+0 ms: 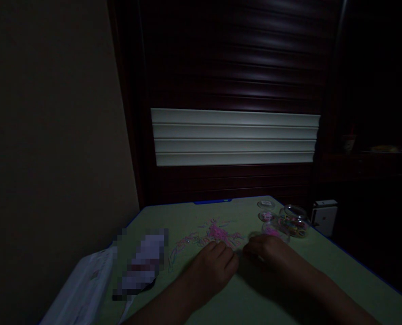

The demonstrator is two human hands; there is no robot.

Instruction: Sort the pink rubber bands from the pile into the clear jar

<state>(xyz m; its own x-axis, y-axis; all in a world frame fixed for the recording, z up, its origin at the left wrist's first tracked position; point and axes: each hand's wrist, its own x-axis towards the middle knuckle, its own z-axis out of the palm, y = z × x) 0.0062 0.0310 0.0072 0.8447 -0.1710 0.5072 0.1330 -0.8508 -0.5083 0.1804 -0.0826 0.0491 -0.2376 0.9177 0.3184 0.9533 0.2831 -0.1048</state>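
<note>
In the dim head view my left hand (217, 262) is closed, its fingers curled at the near edge of a loose pile of small pink elastic bands (217, 232). Just to the right is my right hand (267, 248), its fingers bent together and pointing towards the left hand. A narrow gap lies between the two. Whatever the fingers hold is too small and dark to make out. Beyond the right hand, a clear round dish (275, 231) contains more pink bands. A clear jar (294, 221) of multicoloured bands stands beside it.
Two small clear round containers or lids (266, 205) lie towards the back right of the pale green table (241, 289). At the left are a pixelated object (145, 262) with a cable and a long white box (81, 289). Behind stands a dark slatted panel (235, 185).
</note>
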